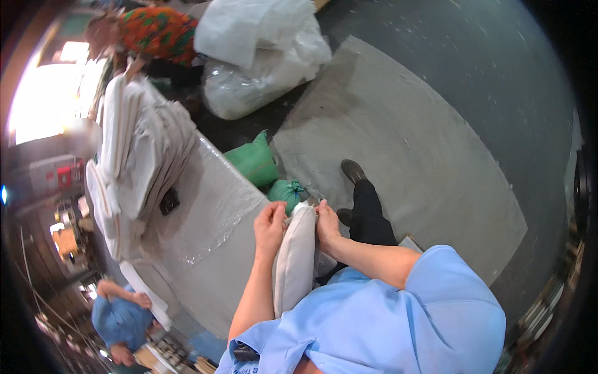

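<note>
A plump white cushion (295, 265) with a seam along its edge lies between my forearms, its near end against my blue shirt. At its far end, my left hand (270, 225) is closed, thumb and fingers pinched together at the left corner. My right hand (326, 225) grips the opposite side of that same end, thumb up along the edge. Some loose white material shows at the tip between both hands. Whether a small thing is also in the fingers is hidden.
At my left runs a table (208, 290) partly covered by clear plastic sheet, bearing a stack of white cushions (149, 143). Green sacks (252, 163) and a large plastic-wrapped white bundle (261, 59) stand beyond. One person (159, 34) is at the far left, another (124, 315) at the lower left.
</note>
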`<state>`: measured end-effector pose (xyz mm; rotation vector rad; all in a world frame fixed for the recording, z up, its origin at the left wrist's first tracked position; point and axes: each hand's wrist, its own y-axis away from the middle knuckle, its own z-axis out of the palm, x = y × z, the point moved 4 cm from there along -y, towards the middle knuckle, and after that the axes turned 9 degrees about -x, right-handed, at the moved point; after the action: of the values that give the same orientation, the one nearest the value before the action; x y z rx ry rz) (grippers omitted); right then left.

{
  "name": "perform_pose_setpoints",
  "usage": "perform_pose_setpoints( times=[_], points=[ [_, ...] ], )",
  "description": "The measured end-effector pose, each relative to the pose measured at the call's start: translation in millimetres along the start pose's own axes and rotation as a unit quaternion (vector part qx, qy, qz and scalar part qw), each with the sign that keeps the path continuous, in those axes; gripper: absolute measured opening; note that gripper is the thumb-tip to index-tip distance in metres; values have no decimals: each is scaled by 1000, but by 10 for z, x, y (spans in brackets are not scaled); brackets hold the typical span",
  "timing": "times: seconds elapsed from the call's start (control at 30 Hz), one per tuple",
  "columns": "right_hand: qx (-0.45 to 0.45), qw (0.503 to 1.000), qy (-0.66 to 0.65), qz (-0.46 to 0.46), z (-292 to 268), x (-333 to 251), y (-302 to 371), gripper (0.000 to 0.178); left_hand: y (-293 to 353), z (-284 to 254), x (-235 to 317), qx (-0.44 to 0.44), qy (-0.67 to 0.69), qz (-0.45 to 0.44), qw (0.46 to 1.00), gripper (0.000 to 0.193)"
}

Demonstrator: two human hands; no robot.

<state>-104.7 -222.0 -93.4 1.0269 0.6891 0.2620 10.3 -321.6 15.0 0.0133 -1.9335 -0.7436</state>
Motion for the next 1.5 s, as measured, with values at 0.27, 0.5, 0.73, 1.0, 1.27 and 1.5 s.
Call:
perform_pose_setpoints(
  times=[0.27,0.5,0.73,1.0,1.27,1.5],
  points=[
    [20,999,-33,-19,62,-63,2,47,-775,438,449,-241,-295,-91,920,35],
    [9,995,-102,-16,141,-163,-226,47,-629,525,641,-255,-358,-145,886,34],
    [-60,978,-199,-29,132,-44,-262,49,-708,578,695,-305,-425,-148,839,40],
    [21,991,-9,-134,21,-114,47,46,-853,644,504,-413,-403,-211,789,31],
    [30,992,-121,-37,-65,-89,-228,48,-889,713,130,-389,-256,-218,858,25],
    [15,995,-93,12,-36,-148,-465,49,-756,636,-26,-256,-115,-261,924,17]
  ],
)
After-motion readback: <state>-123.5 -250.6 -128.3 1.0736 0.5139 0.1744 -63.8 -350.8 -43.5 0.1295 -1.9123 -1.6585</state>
